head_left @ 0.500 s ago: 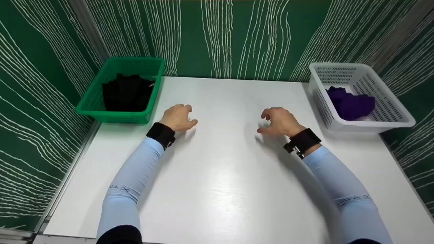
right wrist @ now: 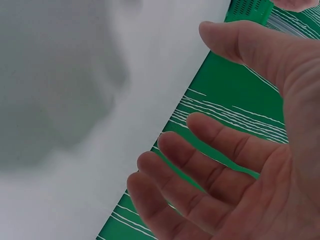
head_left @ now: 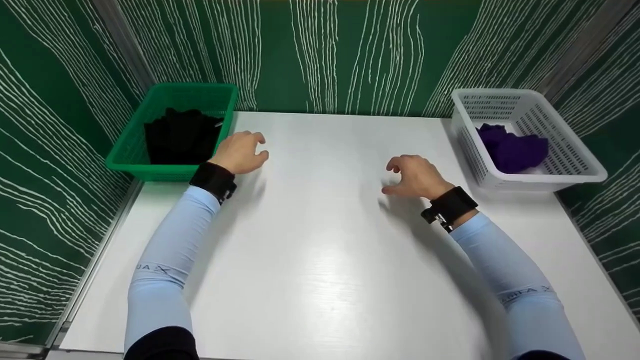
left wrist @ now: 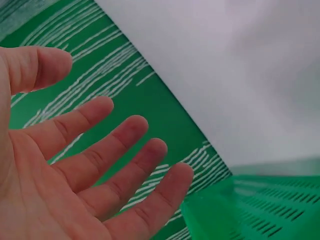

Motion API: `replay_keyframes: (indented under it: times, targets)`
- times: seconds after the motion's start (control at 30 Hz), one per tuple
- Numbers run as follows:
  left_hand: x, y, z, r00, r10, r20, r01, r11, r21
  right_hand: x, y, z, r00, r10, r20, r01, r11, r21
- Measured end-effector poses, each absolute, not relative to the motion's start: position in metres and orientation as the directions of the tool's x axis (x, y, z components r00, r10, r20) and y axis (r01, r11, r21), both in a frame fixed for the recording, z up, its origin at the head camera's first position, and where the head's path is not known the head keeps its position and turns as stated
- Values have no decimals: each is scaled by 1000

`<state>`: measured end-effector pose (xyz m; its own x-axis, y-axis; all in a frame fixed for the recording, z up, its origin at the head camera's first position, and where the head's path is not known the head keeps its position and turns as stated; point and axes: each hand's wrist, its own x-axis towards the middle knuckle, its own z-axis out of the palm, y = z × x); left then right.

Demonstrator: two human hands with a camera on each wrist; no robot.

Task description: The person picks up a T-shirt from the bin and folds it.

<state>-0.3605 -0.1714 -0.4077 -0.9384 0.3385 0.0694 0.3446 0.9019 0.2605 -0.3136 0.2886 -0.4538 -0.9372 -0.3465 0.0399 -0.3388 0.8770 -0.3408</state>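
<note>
My left hand [head_left: 239, 152] hovers above the table beside the right side of a green basket [head_left: 167, 172], its fingers spread and relaxed with nothing between them. Inside that basket lies a bunched heap of black cloth [head_left: 182, 137]. In the left wrist view the palm and loose fingers [left wrist: 132, 130] show, with the basket's slotted wall at lower right. My right hand [head_left: 415, 177] is over the right half of the table, its fingers loosely bent and holding nothing. To its right stands a white basket [head_left: 545, 182] with crumpled purple cloth [head_left: 517, 152] in it.
The white table [head_left: 320, 240] spans the space between the baskets. Green walls [head_left: 280, 55] with white wavy lines close it in at the back and both sides. Metal posts [head_left: 122, 40] stand at the back corners.
My left hand has moved left and away from me, closer to the green basket. The right hand has hardly moved. The head view has shifted slightly.
</note>
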Motion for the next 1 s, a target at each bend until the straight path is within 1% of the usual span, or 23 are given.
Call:
replay_keyframes:
  times: [0.2,0.5,0.7,0.9,1.0]
  targets:
    - [-378,-187,-387,-942,295,161,327,915,237,-311,288,-453,-939,-344,27,-332,879,-342]
    - [-403,-220,-374,-973,186,137,219,932,290,-305,280,-452,-923,-383,31,-372,869,-327]
    - [-427,-245,-362,-974,114,194,166,946,279,-300,278,-445,-911,-410,41,-402,861,-312]
    - [-448,-263,-361,-967,42,250,127,934,335,-294,278,-445,-907,-418,48,-413,864,-290]
    - [-456,-269,-366,-970,4,242,96,923,372,-290,277,-448,-905,-424,40,-417,863,-286]
